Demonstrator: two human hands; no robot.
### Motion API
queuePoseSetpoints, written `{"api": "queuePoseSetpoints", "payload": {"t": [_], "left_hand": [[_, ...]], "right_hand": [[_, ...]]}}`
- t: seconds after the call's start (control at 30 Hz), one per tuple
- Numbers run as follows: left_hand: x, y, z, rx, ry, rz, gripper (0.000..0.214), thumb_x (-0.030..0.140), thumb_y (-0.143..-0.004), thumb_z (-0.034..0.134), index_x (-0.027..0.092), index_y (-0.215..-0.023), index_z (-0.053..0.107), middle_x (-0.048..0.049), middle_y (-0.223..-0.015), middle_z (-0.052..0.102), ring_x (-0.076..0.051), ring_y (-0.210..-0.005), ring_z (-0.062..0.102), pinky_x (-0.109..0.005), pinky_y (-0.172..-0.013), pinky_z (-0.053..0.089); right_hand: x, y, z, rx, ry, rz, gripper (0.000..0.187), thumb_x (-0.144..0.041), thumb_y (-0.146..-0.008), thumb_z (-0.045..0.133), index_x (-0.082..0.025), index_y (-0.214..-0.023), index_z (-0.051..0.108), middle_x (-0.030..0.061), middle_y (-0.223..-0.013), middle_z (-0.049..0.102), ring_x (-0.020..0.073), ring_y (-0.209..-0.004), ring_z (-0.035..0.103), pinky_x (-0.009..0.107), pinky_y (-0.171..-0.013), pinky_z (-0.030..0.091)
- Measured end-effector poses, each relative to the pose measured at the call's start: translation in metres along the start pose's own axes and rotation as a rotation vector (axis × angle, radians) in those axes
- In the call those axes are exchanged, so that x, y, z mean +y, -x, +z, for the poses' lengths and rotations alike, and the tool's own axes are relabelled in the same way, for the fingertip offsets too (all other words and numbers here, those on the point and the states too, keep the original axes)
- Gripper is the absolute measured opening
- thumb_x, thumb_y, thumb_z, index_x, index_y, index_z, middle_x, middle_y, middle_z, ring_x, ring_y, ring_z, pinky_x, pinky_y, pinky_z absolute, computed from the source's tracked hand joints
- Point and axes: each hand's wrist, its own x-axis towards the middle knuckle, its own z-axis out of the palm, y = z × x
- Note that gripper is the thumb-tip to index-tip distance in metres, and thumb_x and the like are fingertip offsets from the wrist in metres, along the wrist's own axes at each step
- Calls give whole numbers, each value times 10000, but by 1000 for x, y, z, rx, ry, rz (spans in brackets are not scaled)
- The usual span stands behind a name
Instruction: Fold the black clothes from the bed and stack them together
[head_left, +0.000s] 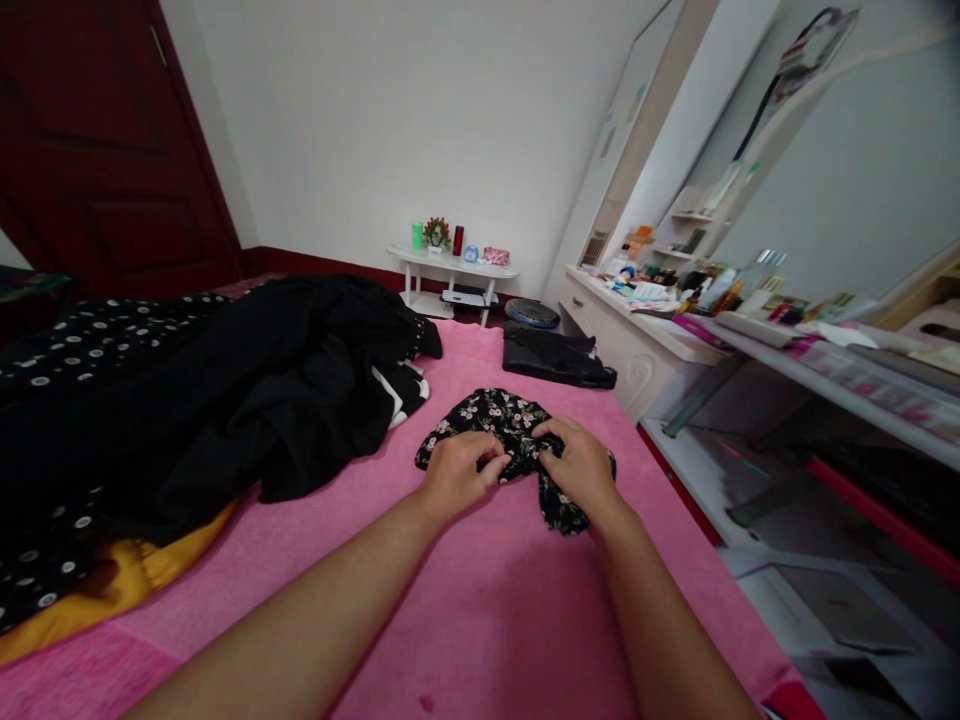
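Observation:
A small black garment with pink and white flowers lies bunched on the pink bedspread. My left hand rests at its near left edge, fingers curled and thumb close to the index finger, gripping the cloth. On the right side of the same garment is my right hand, its thumb and fingers closed on a fold. One flap of the fabric hangs toward me beside the right wrist. My fingertips are partly hidden in the dark cloth.
Left lies a big heap of black clothes with dotted and yellow pieces. Folded black clothing sits at the bed's far right. A cluttered dressing table stands along the right, and a small white table is against the wall.

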Motion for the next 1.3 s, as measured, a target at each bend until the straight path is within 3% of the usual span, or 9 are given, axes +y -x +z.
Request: {"api": "queuePoseSetpoints", "payload": {"t": [0.93,1.17,1.3], "left_hand": [[-1,-1,0,13,-33,-17,124,211,-835,597,202,-712,600,3,-727,640,-143,-704,584,-262,-676,425],[-4,-8,-6,188,-116,-44,85,169,-844,573,220,-874,634,-29,-917,650,-206,-938,561,-353,-852,415],[-14,-10,-8,278,-97,-105,105,153,-847,561,219,-881,636,-31,-955,637,-206,-946,554,-361,-862,412]], "right_hand": [[1,1,5,-17,5,2,315,-87,-685,549,-273,-926,627,-5,-966,625,190,-930,574,291,-777,426],[5,2,7,-30,-9,-7,342,-73,-698,519,-275,-950,631,-5,-989,628,195,-987,571,310,-835,426],[7,2,3,-24,-17,-10,387,-56,-683,502,-284,-961,646,-11,-998,637,196,-987,581,320,-836,432]]}}
